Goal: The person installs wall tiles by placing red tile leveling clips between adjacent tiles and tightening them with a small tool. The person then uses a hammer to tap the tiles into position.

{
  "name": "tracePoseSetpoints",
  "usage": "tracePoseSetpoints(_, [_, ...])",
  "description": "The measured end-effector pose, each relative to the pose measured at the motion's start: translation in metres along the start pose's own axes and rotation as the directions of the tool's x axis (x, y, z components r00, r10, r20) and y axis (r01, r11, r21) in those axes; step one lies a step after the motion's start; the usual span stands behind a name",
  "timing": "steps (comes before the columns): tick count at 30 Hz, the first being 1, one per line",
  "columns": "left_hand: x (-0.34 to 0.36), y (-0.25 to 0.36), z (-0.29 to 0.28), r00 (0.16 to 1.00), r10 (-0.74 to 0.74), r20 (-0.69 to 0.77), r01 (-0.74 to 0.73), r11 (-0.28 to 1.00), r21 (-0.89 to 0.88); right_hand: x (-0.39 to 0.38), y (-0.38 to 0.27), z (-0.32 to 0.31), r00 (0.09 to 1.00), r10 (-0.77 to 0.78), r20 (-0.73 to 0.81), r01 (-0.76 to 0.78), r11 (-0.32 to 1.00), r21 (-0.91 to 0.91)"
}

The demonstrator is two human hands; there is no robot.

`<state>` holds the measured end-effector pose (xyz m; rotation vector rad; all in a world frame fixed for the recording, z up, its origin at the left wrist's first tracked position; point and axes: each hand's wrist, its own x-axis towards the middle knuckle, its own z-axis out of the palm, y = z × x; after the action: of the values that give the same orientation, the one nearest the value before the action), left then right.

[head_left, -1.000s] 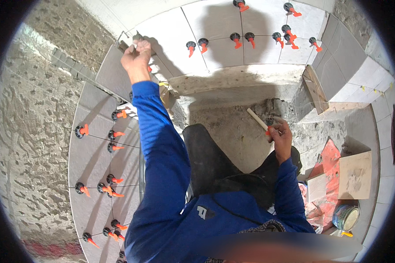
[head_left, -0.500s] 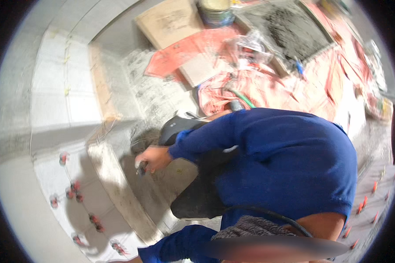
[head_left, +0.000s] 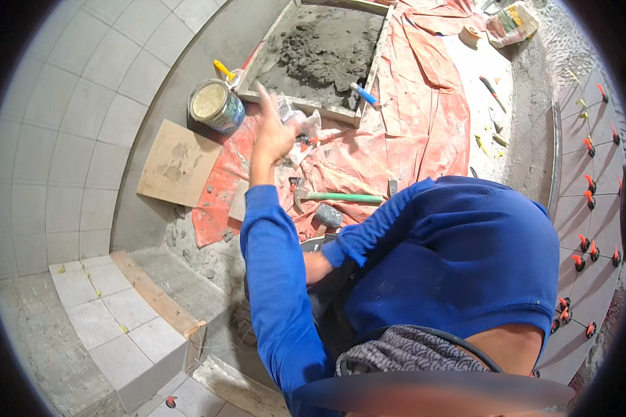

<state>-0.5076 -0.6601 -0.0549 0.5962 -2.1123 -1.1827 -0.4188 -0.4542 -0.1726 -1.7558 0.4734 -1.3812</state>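
My left hand [head_left: 275, 137] reaches forward over a red sheet, its fingers stretched out and a little blurred. Beside its thumb lies a clear plastic bag [head_left: 310, 129] with small red and black pieces in it. No grip on the bag can be made out. My right arm bends across my body; its wrist [head_left: 318, 267] shows, but the hand goes out of sight behind my left sleeve, so its fingers are hidden. A claw hammer with a green handle [head_left: 351, 198] and a mallet with a dark grey head [head_left: 328, 215] lie just ahead of the right wrist.
Wet grey mortar fills a shallow wooden-sided trough [head_left: 320, 111], a blue-handled tool [head_left: 366, 96] at its corner. A bucket [head_left: 217, 104] and a tan board [head_left: 179, 163] stand left. Tiles with red-and-black levelling clips [head_left: 589, 199] run along the right. A tiled step [head_left: 118, 313] borders the left.
My left arm has swung forward into view toward the plastic bag. The right hand, which was low at left around a dark object, has drawn back behind the left sleeve. The view has shifted rightward.
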Motion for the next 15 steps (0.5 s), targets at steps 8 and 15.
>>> tracePoseSetpoints(8, [-0.036,-0.01,-0.08,0.93,-0.368,0.012,0.333,0.828,-0.451,-0.017,-0.047,-0.086,0.64,0.759,0.12,-0.686,0.493,0.535])
tracePoseSetpoints(15, [-0.129,0.035,-0.146,0.75,-0.558,-0.356,0.055,0.589,-0.807,0.02,-0.018,-0.125,0.651,0.758,-0.04,-0.703,0.623,0.343])
